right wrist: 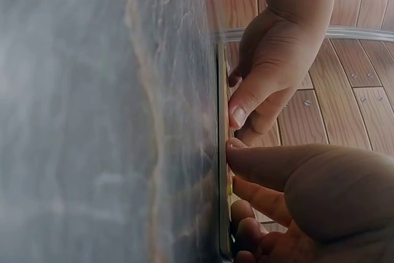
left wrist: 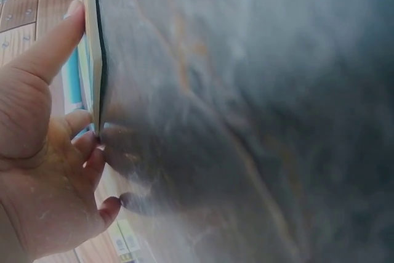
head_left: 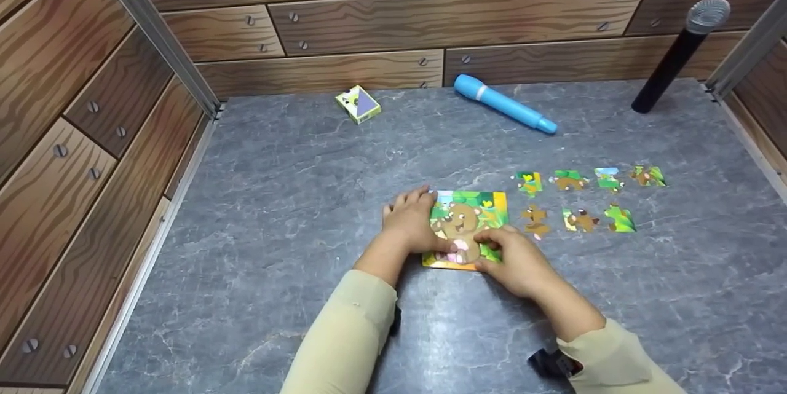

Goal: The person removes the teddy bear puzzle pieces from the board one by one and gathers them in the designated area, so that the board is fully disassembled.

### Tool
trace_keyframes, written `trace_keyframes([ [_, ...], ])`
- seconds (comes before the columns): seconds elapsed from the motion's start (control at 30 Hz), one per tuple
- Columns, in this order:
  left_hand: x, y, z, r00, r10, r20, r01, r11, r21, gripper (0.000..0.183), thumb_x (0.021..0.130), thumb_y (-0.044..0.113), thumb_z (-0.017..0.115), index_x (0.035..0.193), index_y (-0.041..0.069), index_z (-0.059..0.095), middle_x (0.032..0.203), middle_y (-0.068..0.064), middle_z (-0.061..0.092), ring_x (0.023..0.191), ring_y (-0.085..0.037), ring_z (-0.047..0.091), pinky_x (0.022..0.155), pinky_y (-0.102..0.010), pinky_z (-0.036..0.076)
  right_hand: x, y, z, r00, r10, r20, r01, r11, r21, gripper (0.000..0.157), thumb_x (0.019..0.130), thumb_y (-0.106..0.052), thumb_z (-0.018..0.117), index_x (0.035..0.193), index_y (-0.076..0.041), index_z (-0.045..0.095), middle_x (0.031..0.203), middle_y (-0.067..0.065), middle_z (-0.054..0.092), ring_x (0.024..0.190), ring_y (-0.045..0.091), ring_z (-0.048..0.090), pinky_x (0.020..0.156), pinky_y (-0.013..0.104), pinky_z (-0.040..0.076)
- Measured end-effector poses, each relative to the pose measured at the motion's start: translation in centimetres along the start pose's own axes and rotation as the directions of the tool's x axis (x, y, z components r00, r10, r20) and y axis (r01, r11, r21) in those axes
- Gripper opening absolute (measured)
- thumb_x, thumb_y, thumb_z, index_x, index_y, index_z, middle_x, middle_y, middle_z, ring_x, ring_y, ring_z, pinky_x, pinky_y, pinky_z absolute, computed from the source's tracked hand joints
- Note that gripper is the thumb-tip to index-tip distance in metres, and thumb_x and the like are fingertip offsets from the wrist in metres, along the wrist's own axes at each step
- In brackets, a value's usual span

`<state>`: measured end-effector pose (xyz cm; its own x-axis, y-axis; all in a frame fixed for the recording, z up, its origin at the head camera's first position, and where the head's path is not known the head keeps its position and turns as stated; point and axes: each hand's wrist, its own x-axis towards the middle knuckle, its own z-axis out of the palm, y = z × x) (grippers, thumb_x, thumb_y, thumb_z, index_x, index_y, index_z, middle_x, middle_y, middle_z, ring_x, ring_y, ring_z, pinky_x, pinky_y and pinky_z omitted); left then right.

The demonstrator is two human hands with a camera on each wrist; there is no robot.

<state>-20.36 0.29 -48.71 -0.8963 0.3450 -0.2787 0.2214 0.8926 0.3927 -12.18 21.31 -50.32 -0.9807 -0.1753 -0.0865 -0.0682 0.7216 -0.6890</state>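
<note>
A square jigsaw puzzle with a brown bear on a green and yellow scene lies flat on the grey tabletop. My left hand rests along its left side, thumb stretched over the lower middle and fingertips at the upper left edge. At its lower right, my right hand presses thumb and index fingertips on the picture. In the left wrist view, the puzzle's thin side shows beside the left hand. Both thumbs sit close together in the right wrist view. Whether a single piece lies under the right fingertips is hidden.
Several loose jigsaw pieces lie in two rows to the right of the puzzle. Farther back are a small yellow-green box, a blue marker-shaped stick and a black microphone standing upright. Wood-patterned panels wall the table.
</note>
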Motion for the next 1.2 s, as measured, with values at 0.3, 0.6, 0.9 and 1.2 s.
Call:
trace_keyframes([
  [0.3, 0.1, -0.3, -0.3, 1.0, 0.021, 0.015, -0.02, 0.999, -0.046, 0.112, 0.072, 0.051, 0.096, 0.164, 0.017, 0.041, 0.173, -0.002, 0.029, 0.156, -0.032, 0.028, 0.119, -0.058, 0.025, -0.1, 0.1, 0.0, 1.0, -0.012, 0.002, 0.012, 1.0, 0.01, 0.041, 0.09, -0.01, 0.083, 0.128, 0.001, 0.071, 0.115, 0.013, 0.066, 0.108, 0.033, 0.065, 0.1, 0.056, 0.05],
  [0.6, 0.1, -0.4, -0.8, 0.999, 0.026, 0.04, -0.024, 0.998, -0.055, 0.111, 0.072, 0.042, 0.099, 0.164, 0.018, 0.042, 0.173, -0.003, 0.029, 0.156, -0.032, 0.028, 0.12, -0.056, 0.024, -0.2, 0.0, 0.0, 1.0, -0.019, 0.005, 0.019, 1.0, 0.005, 0.041, 0.091, -0.009, 0.083, 0.128, 0.001, 0.071, 0.114, 0.013, 0.065, 0.108, 0.033, 0.065, 0.099, 0.056, 0.051],
  [0.9, 0.0, -0.1, -1.1, 0.997, 0.031, 0.064, -0.029, 0.999, -0.026, 0.113, 0.073, 0.043, 0.098, 0.166, 0.018, 0.039, 0.175, -0.003, 0.025, 0.157, -0.033, 0.025, 0.12, -0.056, 0.024, -0.2, -0.1, 0.0, 1.0, -0.004, 0.0, 0.004, 1.0, 0.018, 0.041, 0.09, -0.008, 0.083, 0.128, 0.002, 0.071, 0.115, 0.014, 0.065, 0.109, 0.033, 0.064, 0.1, 0.056, 0.051],
  [1.2, 0.1, -0.2, -1.0, 0.997, 0.032, 0.073, -0.032, 1.0, 0.0, 0.115, 0.073, 0.045, 0.098, 0.166, 0.019, 0.038, 0.175, -0.002, 0.023, 0.157, -0.032, 0.024, 0.119, -0.055, 0.025, -0.2, -0.1, 0.1, 1.0, 0.012, 0.0, -0.012, 0.999, 0.029, 0.041, 0.09, -0.007, 0.082, 0.128, 0.003, 0.07, 0.117, 0.015, 0.065, 0.111, 0.034, 0.064, 0.101, 0.056, 0.05],
])
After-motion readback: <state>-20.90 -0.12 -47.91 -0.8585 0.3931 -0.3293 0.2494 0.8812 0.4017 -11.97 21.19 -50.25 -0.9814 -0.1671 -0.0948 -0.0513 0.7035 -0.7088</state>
